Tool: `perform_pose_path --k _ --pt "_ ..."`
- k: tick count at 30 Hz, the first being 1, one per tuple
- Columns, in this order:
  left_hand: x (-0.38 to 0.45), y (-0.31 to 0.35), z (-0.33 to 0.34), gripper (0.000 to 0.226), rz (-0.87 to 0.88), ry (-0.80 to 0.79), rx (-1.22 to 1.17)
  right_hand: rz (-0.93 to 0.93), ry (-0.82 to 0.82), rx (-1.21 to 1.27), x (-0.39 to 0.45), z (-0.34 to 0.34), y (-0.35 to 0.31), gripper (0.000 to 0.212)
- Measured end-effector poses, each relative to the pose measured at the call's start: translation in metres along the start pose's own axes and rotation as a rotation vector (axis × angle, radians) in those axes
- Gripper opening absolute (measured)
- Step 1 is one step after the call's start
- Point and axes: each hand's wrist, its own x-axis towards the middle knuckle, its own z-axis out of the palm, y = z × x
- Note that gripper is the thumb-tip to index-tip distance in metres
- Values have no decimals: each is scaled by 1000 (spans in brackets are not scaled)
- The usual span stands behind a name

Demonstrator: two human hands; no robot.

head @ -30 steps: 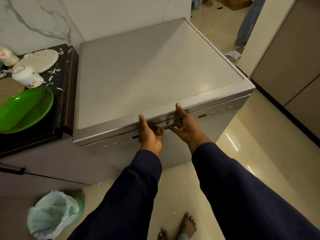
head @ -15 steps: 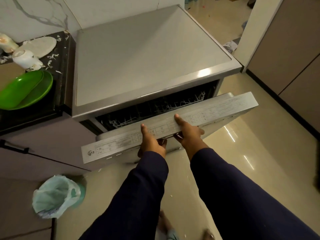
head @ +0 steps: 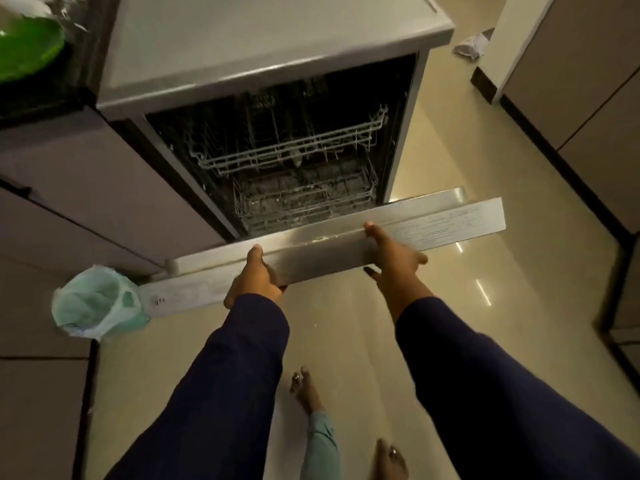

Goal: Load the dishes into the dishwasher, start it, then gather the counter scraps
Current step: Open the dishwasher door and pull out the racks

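Both hands, the left (head: 254, 278) and the right (head: 391, 254), gripped the top edge of the door (head: 325, 252), thumbs over it, with the dishwasher (head: 263, 39) open and its racks (head: 294, 150) showing.

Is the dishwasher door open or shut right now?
Open: the door is swung far down, both hands gripping its top edge, wire racks exposed inside.

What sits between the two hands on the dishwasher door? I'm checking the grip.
In the head view, only a bare stretch of the door's top edge lies between the left hand and the right hand; nothing else sits there.
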Motion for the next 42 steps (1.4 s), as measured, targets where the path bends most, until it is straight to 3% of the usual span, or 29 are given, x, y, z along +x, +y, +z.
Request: perform_pose_path --k 3,6,9,11,13,14,16,21,23,26,29,31,34,37,42 --pt "-1 -28 -20 63 4 52 37 35 53 -55 16 -24 12 96" --pt "-1 -54 -41 63 -27 18 46 111 -6 -31 28 -47 36 104" --pt "4 -87 -67 64 -61 19 55 128 123 -258 29 -76 55 115" --pt "11 -107 -83 60 -58 39 24 -113 245 -591 20 -102 71 114" --pt "18 -127 -101 57 -68 27 -3 -545 252 -932 13 -124 89 109" --pt "20 -136 -109 57 -75 21 -12 -719 189 -1112 11 -132 96 105" --pt "22 -149 -121 63 -87 39 -14 -863 -15 -1382 23 -138 104 99" --pt "24 -175 -131 78 -68 168 54 -746 -442 -1911 81 -118 114 71" --pt "26 -184 -139 99 40 319 264 -655 -512 -2053 93 -110 120 55" --pt "33 -202 -154 117 413 444 878 -740 -417 -2162 89 -123 131 34" --pt "46 -220 -163 108 758 344 1363 -768 -440 -2155 94 -142 150 41" --pt "54 -227 -162 103 871 144 1685 -744 -481 -2144 100 -154 164 53" --pt "75 -241 -158 99 781 -86 1870 -773 -505 -2100 114 -175 189 64" --pt "101 -258 -161 96 683 -195 2011 -786 -505 -2080 135 -193 214 67" --pt "135 -297 -181 97 506 -212 2068 -781 -486 -2123 166 -217 260 69"
